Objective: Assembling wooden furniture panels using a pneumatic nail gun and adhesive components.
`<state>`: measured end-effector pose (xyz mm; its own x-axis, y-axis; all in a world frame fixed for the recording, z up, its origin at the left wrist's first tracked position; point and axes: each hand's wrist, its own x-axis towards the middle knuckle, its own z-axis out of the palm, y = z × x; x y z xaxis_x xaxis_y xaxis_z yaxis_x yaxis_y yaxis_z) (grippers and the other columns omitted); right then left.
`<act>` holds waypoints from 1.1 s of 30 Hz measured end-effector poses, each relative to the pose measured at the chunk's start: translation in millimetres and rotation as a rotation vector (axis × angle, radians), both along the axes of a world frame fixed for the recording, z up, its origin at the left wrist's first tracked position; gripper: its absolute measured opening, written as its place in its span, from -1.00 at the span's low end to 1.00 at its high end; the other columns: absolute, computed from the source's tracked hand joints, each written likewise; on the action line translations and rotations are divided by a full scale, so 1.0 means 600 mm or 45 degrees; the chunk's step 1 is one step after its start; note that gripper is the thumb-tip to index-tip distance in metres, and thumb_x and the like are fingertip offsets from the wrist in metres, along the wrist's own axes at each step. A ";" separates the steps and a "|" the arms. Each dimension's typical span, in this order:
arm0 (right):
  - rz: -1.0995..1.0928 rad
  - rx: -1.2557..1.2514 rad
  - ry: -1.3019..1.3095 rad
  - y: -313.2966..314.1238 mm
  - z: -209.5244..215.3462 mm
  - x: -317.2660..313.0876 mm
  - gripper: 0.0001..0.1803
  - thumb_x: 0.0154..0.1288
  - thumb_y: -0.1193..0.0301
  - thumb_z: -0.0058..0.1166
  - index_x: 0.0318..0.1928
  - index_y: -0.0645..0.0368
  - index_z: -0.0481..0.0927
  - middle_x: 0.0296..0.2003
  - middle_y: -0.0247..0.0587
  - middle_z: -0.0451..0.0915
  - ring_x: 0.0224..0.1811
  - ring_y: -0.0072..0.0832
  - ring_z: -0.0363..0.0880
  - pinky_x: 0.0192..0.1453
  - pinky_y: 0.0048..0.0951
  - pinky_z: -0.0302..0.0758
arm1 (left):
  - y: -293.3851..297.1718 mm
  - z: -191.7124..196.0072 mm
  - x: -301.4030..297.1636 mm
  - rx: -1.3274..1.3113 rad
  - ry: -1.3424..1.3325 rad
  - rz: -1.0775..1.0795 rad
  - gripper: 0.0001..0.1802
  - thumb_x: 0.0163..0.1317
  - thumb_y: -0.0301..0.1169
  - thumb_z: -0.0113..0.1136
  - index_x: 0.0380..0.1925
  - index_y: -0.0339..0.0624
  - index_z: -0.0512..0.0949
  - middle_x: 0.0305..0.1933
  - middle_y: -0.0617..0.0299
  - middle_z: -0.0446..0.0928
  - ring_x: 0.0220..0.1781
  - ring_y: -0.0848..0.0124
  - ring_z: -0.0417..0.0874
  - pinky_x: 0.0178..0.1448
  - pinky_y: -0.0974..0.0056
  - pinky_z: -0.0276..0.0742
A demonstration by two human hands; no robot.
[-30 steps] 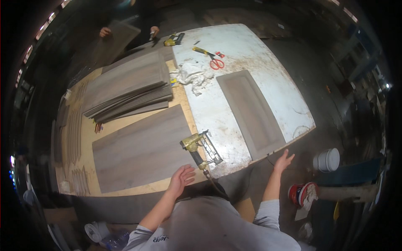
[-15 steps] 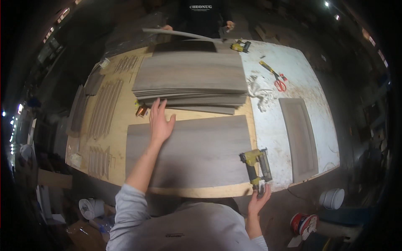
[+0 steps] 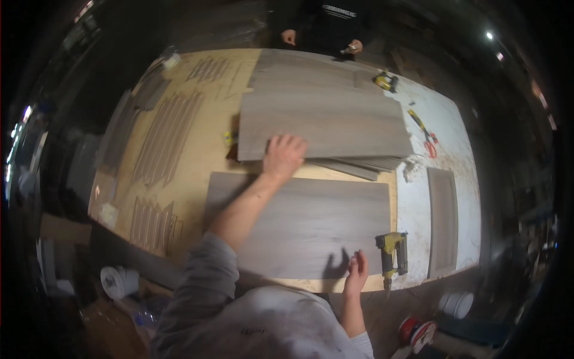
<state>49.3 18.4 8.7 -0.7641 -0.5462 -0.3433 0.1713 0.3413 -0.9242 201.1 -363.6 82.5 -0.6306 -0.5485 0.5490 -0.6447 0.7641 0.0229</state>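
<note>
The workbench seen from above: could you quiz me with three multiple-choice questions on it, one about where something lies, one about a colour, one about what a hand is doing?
1. Where does the nail gun lie?
A. On the stack of panels
B. Near the bench's front edge, right of the single grey panel
C. On the floor

2. What colour are the scissors' handles?
A. Red
B. Blue
C. White

3. What is the left hand doing?
A. Gripping the nail gun
B. Hanging clear of the bench
C. Resting on the near edge of the top panel of the stack

Answers:
1 B: it lies beside the right hand, just past the panel's right end.
2 A: red handles show on the white sheet.
3 C: the fingers lie spread on that edge.
</note>
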 end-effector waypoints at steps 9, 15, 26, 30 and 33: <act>-0.040 -0.659 -0.944 -0.129 0.083 -0.017 -0.48 0.43 -0.05 0.18 0.18 0.02 0.51 0.06 -0.19 0.66 0.11 -0.22 0.64 0.20 -0.16 0.61 | 0.315 -0.081 0.177 0.154 0.186 0.000 -0.62 0.04 -0.44 0.23 -0.08 0.10 0.67 0.03 0.45 0.58 0.14 0.35 0.54 0.25 0.10 0.39; 0.213 0.122 -0.848 -0.007 -0.038 0.019 -0.36 0.40 -0.01 0.25 0.24 0.22 0.48 0.02 -0.12 0.65 -0.13 -0.36 0.69 -0.19 -0.39 0.62 | 0.426 -0.139 0.267 0.547 0.002 0.098 -0.64 0.00 -0.40 0.31 -0.12 0.08 0.67 0.13 0.41 0.56 0.28 0.34 0.47 0.47 0.00 0.20; 0.389 0.369 0.775 0.048 -0.101 -0.124 -0.57 0.35 0.27 0.28 0.12 0.27 0.65 -0.02 -0.04 0.63 0.06 -0.30 0.61 0.19 -0.32 0.51 | 0.446 -0.271 0.422 0.857 0.284 0.856 -0.33 0.11 -0.20 0.43 0.21 -0.19 0.50 0.30 -0.14 0.39 0.35 -0.15 0.38 0.42 -0.10 0.35; 0.397 0.439 0.794 0.022 -0.150 -0.137 -0.39 0.15 0.33 0.31 0.22 0.30 0.59 0.17 0.20 0.49 0.25 0.04 0.49 0.39 -0.10 0.38 | 0.435 -0.222 0.388 0.976 0.291 1.052 -0.34 0.15 -0.17 0.40 0.23 -0.18 0.49 0.18 -0.07 0.44 0.26 -0.10 0.43 0.36 -0.07 0.42; 0.476 0.475 0.799 -0.003 -0.140 -0.126 -0.39 0.19 0.38 0.23 0.27 0.31 0.54 0.13 0.17 0.52 0.24 0.01 0.51 0.39 -0.13 0.40 | 0.434 -0.204 0.415 1.021 0.296 1.050 -0.35 0.19 -0.12 0.36 0.24 -0.17 0.49 0.22 -0.05 0.44 0.29 -0.08 0.43 0.39 -0.10 0.38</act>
<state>-26.2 16.7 -75.1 -0.6646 -0.7373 -0.1216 -0.5261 0.5772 -0.6246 450.0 -103.4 -39.7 0.1470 -0.9856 -0.0839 -0.8549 -0.1693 0.4904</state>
